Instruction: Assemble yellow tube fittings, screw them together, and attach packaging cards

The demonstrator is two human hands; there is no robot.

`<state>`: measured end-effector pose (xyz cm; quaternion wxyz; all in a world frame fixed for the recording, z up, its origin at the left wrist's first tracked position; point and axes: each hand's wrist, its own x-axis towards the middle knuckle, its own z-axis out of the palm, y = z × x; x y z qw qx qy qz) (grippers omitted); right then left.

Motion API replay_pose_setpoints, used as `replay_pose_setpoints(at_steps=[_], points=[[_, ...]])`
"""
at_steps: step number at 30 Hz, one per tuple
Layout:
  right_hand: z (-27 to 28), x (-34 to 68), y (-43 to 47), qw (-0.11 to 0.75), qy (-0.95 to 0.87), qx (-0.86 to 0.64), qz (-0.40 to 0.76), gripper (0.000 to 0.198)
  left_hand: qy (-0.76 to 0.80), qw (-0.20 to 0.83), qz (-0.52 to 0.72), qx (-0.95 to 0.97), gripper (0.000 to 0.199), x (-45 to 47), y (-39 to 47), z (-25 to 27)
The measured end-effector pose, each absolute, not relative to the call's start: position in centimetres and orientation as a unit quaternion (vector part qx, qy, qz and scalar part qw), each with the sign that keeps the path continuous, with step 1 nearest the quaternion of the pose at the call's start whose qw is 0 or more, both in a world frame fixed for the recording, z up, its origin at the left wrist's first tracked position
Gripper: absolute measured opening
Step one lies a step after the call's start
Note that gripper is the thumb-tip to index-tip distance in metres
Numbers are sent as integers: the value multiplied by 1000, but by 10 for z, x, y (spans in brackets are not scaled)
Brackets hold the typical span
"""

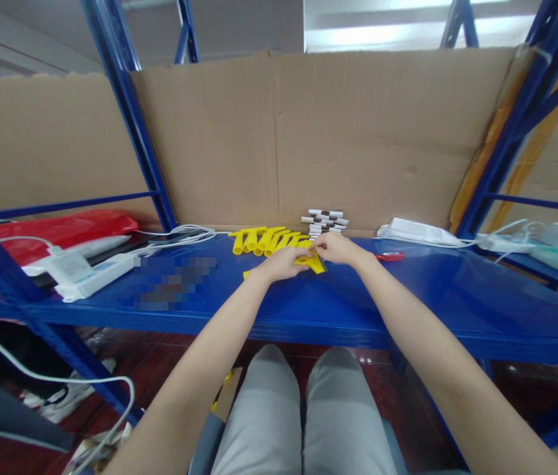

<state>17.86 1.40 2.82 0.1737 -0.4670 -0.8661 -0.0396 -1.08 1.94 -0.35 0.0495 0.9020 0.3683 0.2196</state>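
My left hand is closed on a yellow plastic piece held low over the blue shelf. My right hand pinches the same piece from the far right side, its fingertips close to those of my left. A row of yellow plastic pieces with round, hollow ends lies just behind my left hand. Behind my right hand is a stack of small white rolls with dark brown patches. Another bit of yellow shows beside my left wrist, mostly hidden.
A red-handled tool lies right of my right hand. White power strips and cables stand at both sides. A cardboard sheet backs the blue shelf, between blue posts. A person's shoe shows below left.
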Motion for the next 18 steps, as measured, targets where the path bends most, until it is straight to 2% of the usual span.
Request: replay_pose_setpoints(at_steps=[7,13,18], points=[[30,178,12,173,-861,-476,-45,41,368,56,222,901,39,-11,22,-4],[29,179,14,242,-793,-558,-46,39,355,63,228,904,36,-11,18,-1],[25,184,20,236,-780,-579,-18,31,379,70,230,893,57,-10,15,0]])
